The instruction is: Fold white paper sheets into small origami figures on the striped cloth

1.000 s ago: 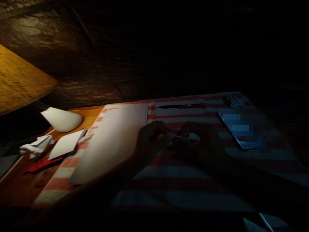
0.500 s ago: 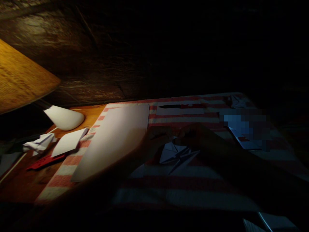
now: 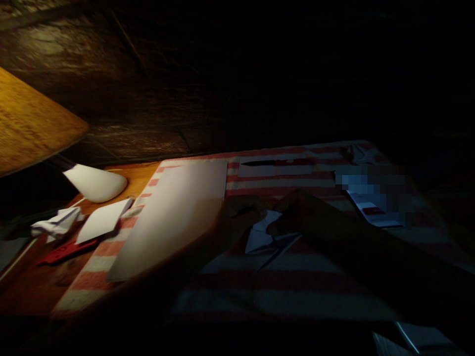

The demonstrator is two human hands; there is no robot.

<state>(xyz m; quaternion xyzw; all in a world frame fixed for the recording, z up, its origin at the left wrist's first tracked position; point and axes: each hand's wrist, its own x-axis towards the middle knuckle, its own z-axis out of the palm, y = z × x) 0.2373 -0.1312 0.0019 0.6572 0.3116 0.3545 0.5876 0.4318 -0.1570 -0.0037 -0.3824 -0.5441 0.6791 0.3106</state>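
Note:
A folded piece of white paper (image 3: pixel 260 238), with creases and pointed flaps, is between my hands at the middle of the striped cloth. My left hand (image 3: pixel 241 215) is closed on its left and upper edge, the fingers dark in shadow. From the right, my right hand (image 3: pixel 297 210) pinches the paper, its thumb lying over the folds near the top. Both forearms are almost black, so the separate fingers are hard to make out. A white sheet of paper (image 3: pixel 178 212) lies flat just left of my left hand.
Behind my hands a red-handled knife (image 3: pixel 276 162) lies on a paper strip. At right is a phone-like device (image 3: pixel 374 210) with a lit, blurred screen. A lamp (image 3: pixel 98 183), crumpled folded paper (image 3: pixel 57 222), a small stack of paper (image 3: pixel 104 220) and a red tool (image 3: pixel 67 252) are at left.
My right thumb has come down and left over the folded paper, covering more of its upper folds. My left hand stays about where it was. The view has shifted slightly.

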